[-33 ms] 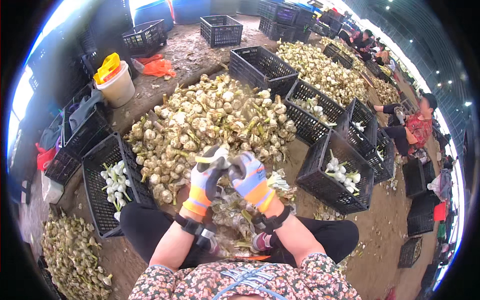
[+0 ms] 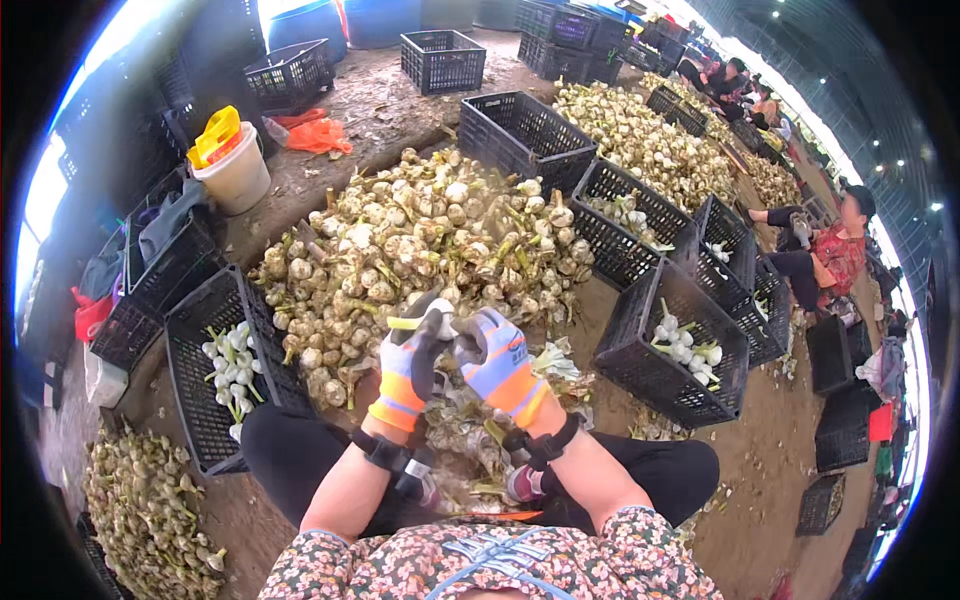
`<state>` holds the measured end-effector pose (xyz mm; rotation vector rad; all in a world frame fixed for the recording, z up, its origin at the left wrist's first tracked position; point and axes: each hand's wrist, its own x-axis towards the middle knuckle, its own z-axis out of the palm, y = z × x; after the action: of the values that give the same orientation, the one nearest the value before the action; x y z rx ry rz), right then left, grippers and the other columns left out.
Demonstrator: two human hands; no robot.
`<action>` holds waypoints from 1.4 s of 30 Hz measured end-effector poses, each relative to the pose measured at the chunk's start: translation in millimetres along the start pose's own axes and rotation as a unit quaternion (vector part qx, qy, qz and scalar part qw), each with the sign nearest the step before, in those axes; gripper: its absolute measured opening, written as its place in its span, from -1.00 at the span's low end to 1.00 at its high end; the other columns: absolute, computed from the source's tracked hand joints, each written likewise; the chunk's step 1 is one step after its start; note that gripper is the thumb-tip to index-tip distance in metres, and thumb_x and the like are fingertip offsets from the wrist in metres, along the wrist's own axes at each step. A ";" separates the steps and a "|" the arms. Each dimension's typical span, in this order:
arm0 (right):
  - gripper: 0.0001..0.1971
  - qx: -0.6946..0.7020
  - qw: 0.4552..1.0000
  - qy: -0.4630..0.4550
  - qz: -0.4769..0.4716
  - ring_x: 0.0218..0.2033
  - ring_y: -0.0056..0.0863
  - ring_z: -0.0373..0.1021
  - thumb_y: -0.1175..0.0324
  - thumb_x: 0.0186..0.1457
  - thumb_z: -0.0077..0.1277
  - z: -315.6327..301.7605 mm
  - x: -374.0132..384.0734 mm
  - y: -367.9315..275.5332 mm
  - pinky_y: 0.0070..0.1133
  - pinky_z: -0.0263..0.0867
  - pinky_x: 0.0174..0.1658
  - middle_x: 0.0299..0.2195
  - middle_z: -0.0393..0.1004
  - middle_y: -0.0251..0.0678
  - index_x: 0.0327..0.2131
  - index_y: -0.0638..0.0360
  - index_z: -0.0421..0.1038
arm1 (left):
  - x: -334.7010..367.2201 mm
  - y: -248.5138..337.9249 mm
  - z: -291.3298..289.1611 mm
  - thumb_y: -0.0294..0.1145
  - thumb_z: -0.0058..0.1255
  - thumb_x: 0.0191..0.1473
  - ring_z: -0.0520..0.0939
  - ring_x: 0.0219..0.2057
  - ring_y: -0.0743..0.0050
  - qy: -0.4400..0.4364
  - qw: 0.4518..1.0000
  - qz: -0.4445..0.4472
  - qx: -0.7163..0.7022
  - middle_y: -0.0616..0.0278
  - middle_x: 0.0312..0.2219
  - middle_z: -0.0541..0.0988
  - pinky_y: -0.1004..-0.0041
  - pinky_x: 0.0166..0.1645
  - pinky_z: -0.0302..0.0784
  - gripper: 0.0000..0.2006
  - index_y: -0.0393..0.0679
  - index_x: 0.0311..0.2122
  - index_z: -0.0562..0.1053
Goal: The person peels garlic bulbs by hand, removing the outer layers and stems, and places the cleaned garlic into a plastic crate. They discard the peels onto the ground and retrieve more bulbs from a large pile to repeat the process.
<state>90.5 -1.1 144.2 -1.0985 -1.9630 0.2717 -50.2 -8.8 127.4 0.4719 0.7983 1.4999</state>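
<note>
Above my lap, my left hand (image 2: 408,360) is closed around a white garlic bulb (image 2: 445,320), whose pale green stem sticks out to the left. Curled beside the bulb, my right hand (image 2: 497,355) has its thumb and fingers pressed together; whatever they pinch is hidden. Both hands wear orange, blue and dark grey work gloves. Just beyond them rises a heap of unpeeled garlic (image 2: 400,240) with dirty skins and stems. Loose garlic skins (image 2: 460,440) lie between my legs, below the hands.
A black crate (image 2: 205,300) with clean white bulbs stands at my left, another crate (image 2: 690,395) with bulbs at my right. More black crates (image 2: 525,135) stand beyond the heap. A white bucket (image 2: 235,175) is far left; a second garlic pile (image 2: 150,510) lies near left. Another person (image 2: 840,245) sits at right.
My right hand has shifted slightly down, and the fingers of both hands have moved a little around the garlic bulb. The bulb now shows more clearly above the left fingers.
</note>
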 end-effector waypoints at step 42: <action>-0.82 0.580 0.722 -0.050 0.373 -0.35 -0.64 0.41 0.50 0.05 0.01 44.5 10.4 -3.2 -0.65 0.37 -0.27 -0.35 0.51 -0.35 -0.24 0.33 0.44 | 9.7 21.4 -43.6 -0.21 -0.02 0.13 0.43 0.01 0.31 -0.116 0.980 0.109 0.122 0.07 -0.01 0.41 0.35 0.11 0.31 -0.57 -0.31 0.01 0.33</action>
<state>52.0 14.1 124.5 -0.8737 -0.8807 1.7406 -97.2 -6.7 111.9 0.9260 0.7671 1.5186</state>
